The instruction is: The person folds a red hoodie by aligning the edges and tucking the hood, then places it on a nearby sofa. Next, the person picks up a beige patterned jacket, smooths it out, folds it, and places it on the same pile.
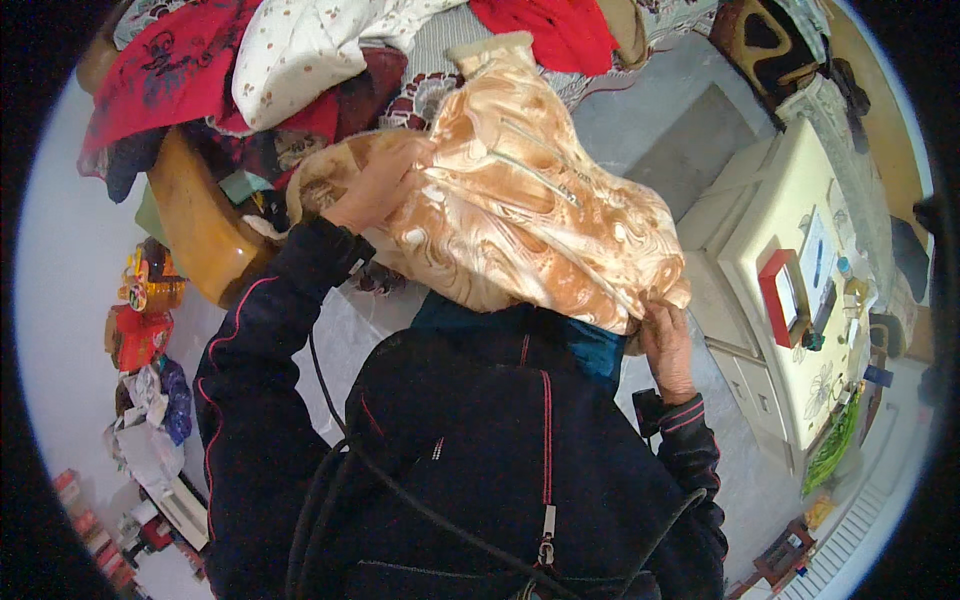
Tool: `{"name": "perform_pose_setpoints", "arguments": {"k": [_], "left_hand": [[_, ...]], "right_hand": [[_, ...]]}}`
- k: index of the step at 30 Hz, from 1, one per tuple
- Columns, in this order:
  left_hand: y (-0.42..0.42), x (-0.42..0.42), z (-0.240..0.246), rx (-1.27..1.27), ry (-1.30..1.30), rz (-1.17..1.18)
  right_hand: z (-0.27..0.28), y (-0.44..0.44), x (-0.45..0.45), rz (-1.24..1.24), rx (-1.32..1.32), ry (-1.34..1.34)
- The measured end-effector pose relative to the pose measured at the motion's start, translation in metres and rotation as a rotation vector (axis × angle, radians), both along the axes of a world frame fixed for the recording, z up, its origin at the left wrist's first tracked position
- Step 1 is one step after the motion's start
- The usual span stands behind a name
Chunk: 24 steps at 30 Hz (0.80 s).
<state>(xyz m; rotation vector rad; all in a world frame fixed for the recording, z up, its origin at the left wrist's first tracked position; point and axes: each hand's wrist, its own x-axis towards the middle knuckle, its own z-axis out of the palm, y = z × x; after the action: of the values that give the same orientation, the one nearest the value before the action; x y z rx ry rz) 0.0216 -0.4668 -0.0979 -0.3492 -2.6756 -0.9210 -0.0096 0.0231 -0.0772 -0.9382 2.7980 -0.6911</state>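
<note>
A tan-and-cream swirl-patterned garment (465, 232) with zippers spreads out in front of my body. Its collar end points away from me, towards the heap of clothes. My left hand (386, 180) lies over the garment's left side, near a sleeve; the fingertips blend into the cloth, so whether they grip is hard to see. Down at the lower right corner, my right hand (664, 341) pinches the hem between thumb and fingers. The lower edge of the cloth hangs close to my dark jacket (457, 450).
Beyond lie a red printed cloth (169, 82), a white patterned cloth (300, 64) and a bright red cloth (544, 34). A curved wooden armrest (202, 217) stands at left. On the right, a cream cabinet (787, 225) carries a red box frame (780, 296). Bags (154, 442) line the left.
</note>
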Motion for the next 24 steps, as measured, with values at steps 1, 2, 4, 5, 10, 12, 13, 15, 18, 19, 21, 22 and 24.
{"name": "perform_pose_setpoints", "arguments": {"k": [1, 2, 4, 5, 10, 12, 13, 15, 18, 19, 21, 22, 24], "left_hand": [[0.001, 0.003, -0.005, 0.026, -0.021, 0.012], [0.001, 0.005, -0.007, 0.047, -0.036, 0.019], [0.003, 0.005, -0.003, 0.09, -0.085, 0.049], [0.005, 0.005, 0.001, 0.096, -0.087, 0.045], [0.002, 0.005, 0.016, 0.091, 0.085, 0.119], [-0.002, 0.007, 0.015, 0.119, 0.067, 0.142], [-0.003, 0.008, 0.013, 0.135, 0.059, 0.157], [-0.003, 0.014, 0.006, 0.111, -0.109, 0.1], [0.0, 0.02, -0.001, 0.147, -0.249, 0.102], [0.001, 0.022, -0.002, 0.172, -0.291, 0.115], [0.002, 0.024, -0.001, 0.196, -0.312, 0.127], [0.002, 0.024, 0.001, 0.216, -0.296, 0.133], [0.002, 0.023, 0.002, 0.194, -0.338, 0.15]], "right_hand": [[-0.004, 0.001, 0.002, -0.031, -0.015, -0.007], [-0.007, 0.001, 0.002, -0.053, -0.03, -0.021], [-0.005, 0.0, 0.001, -0.066, -0.056, -0.024], [-0.002, 0.0, 0.0, -0.06, -0.051, -0.022], [0.02, -0.005, 0.005, -0.124, -0.103, -0.031], [0.026, -0.006, 0.008, -0.153, -0.074, -0.008], [0.027, -0.007, 0.009, -0.103, -0.023, -0.045], [0.023, -0.011, 0.011, -0.008, 0.02, -0.094], [0.008, -0.012, 0.013, -0.098, -0.031, -0.125], [0.002, -0.008, 0.016, -0.138, -0.049, -0.109], [-0.011, 0.004, 0.023, -0.164, -0.103, -0.056], [-0.016, 0.014, 0.029, -0.204, -0.096, -0.011], [-0.035, 0.034, 0.042, -0.298, -0.077, 0.048]]}}
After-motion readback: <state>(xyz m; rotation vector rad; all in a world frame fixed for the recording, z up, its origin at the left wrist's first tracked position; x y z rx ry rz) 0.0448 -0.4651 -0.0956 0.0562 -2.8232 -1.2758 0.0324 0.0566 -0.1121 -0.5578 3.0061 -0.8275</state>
